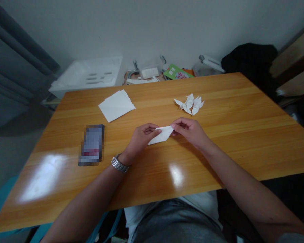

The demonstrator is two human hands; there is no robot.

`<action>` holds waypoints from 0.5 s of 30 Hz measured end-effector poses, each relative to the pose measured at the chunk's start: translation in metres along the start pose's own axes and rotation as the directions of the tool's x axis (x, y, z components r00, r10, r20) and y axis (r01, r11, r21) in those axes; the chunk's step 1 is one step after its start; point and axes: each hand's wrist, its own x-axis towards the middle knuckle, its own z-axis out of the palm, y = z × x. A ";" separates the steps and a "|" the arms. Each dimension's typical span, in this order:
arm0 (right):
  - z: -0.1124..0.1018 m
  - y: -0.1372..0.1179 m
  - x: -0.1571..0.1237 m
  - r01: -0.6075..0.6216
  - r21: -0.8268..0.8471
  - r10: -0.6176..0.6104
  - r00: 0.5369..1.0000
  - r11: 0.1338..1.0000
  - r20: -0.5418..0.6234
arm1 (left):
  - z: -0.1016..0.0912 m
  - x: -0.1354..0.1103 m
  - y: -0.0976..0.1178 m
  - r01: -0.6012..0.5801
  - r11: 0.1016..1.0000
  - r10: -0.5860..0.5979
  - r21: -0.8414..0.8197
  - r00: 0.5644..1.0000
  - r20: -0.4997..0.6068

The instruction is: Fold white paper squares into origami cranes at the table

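Your left hand [141,137] and right hand [192,132] pinch 1 folded paper [164,134] | probably light, easily creased | hold edges gently

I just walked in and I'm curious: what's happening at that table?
A person is holding a small piece of folded white paper above the wooden table. The left hand grips one end, and the right hand pinches the other. Farther back, folded paper shapes lie on the right and flat white sheets on the left.
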 end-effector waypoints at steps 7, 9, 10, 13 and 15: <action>-0.006 0.004 0.001 0.041 -0.158 -0.028 0.996 0.987 0.084 | -0.003 0.001 0.001 -0.037 0.996 0.038 0.077 0.999 -0.006; -0.004 0.004 -0.001 0.069 -0.230 -0.038 0.990 0.971 0.133 | -0.002 0.000 0.001 -0.065 0.990 0.063 0.125 0.998 0.020; -0.003 0.004 -0.002 0.084 -0.271 -0.043 0.987 0.959 0.153 | -0.001 -0.001 0.001 -0.079 0.986 0.074 0.147 0.996 0.039; 0.003 0.002 -0.005 0.119 -0.399 -0.048 0.982 0.909 0.184 | 0.002 -0.004 0.001 -0.113 0.974 0.096 0.196 0.991 0.092; 0.005 0.001 -0.006 0.135 -0.451 -0.049 0.979 0.882 0.198 | 0.003 -0.005 0.002 -0.122 0.970 0.101 0.211 0.989 0.107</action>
